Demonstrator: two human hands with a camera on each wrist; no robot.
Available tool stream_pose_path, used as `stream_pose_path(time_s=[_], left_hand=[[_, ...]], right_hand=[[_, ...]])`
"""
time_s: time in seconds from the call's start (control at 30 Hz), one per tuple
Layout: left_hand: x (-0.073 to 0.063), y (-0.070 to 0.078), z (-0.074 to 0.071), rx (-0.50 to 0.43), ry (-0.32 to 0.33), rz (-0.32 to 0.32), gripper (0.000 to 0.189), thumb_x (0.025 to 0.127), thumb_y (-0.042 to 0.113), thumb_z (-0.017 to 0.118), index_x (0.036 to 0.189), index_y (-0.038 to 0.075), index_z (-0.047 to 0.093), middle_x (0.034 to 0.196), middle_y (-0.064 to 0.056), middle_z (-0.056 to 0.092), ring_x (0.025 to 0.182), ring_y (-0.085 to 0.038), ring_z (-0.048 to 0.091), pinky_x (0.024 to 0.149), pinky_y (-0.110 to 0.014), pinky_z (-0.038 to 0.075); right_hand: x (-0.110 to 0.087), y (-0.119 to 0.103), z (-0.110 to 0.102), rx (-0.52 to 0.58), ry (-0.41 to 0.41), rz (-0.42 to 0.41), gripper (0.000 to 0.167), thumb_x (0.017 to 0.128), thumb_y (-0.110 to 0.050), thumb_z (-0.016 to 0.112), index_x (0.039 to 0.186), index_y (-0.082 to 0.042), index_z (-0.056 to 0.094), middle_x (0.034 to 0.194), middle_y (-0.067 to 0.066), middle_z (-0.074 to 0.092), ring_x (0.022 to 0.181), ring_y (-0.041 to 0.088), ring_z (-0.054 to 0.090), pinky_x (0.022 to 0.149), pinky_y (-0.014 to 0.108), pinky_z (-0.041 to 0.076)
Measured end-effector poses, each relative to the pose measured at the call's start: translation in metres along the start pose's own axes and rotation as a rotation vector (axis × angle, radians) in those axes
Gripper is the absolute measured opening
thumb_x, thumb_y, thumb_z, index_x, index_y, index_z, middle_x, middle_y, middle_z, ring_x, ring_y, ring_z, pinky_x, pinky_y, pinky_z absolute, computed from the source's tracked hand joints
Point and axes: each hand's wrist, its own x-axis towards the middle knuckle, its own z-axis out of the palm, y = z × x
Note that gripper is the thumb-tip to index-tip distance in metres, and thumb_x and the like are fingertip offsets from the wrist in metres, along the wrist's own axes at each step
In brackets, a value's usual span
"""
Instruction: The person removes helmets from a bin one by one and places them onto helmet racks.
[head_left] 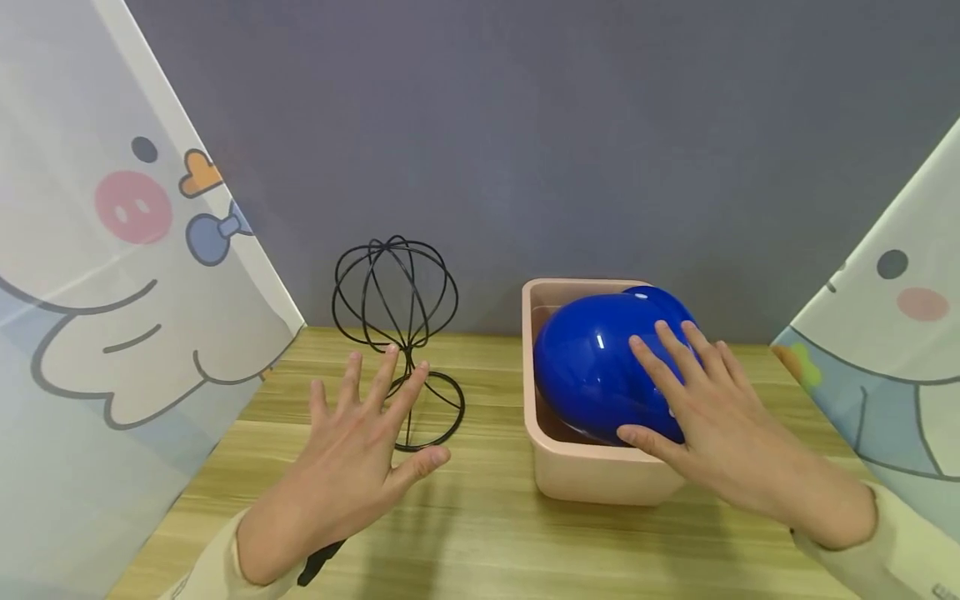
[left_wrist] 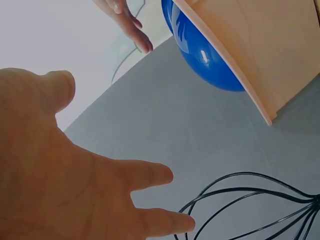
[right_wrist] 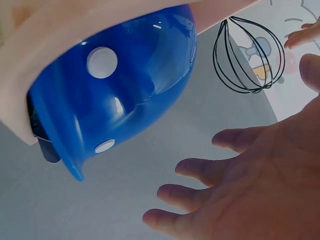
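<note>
A glossy blue helmet (head_left: 600, 367) with a short brim and white round buttons sits in a pale pink bin (head_left: 592, 475). In the right wrist view a dark strap end (right_wrist: 49, 150) shows below the helmet's brim. My right hand (head_left: 712, 417), fingers spread, hovers over the bin's right side and overlaps the helmet in the head view; it holds nothing. A black wire helmet stand (head_left: 408, 342) with a cage-like top and round base stands left of the bin. My left hand (head_left: 345, 450) is spread in the air before the stand, palm facing away, holding nothing.
The wood-grain table (head_left: 480, 533) runs back to a grey wall (head_left: 480, 150). White panels with cartoon prints, one at left (head_left: 135, 317) and one at right (head_left: 900, 350), flank the table. A dark strap (head_left: 318, 562) shows under the left wrist.
</note>
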Motion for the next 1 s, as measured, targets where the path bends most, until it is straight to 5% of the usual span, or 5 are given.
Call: stream_pose_path(time_s=[0.33,0.73,1.0], left_hand=[[0.006,0.006,0.006,0.004,-0.009,0.045,0.083,0.087,0.073,0.035,0.153,0.025,0.017,0.156,-0.015,0.009,0.138,-0.045,-0.001,0.096,-0.074,0.004],[0.021,0.016,0.028,-0.040,-0.047,0.116,0.082,0.088,0.073,0.032,0.152,0.026,0.013,0.156,-0.009,0.003,0.140,-0.033,-0.008,0.104,-0.062,-0.009],[0.034,0.020,0.041,-0.063,-0.026,0.142,0.082,0.088,0.073,0.031,0.152,0.024,0.017,0.156,-0.012,0.007,0.140,-0.036,-0.004,0.103,-0.065,-0.004]], right_hand=[[-0.002,0.006,-0.001,-0.006,-0.023,0.047,0.088,0.084,-0.062,0.057,0.150,-0.013,0.025,0.153,0.022,0.016,0.140,0.041,0.001,0.106,0.062,-0.001],[-0.001,0.022,0.005,-0.005,0.022,0.045,0.090,0.084,-0.059,0.060,0.150,-0.009,0.025,0.150,0.026,0.019,0.137,0.047,0.006,0.104,0.066,0.006],[0.000,0.032,0.012,0.021,0.015,0.072,0.089,0.085,-0.057,0.060,0.149,-0.006,0.025,0.151,0.026,0.018,0.138,0.047,0.004,0.104,0.066,0.006]])
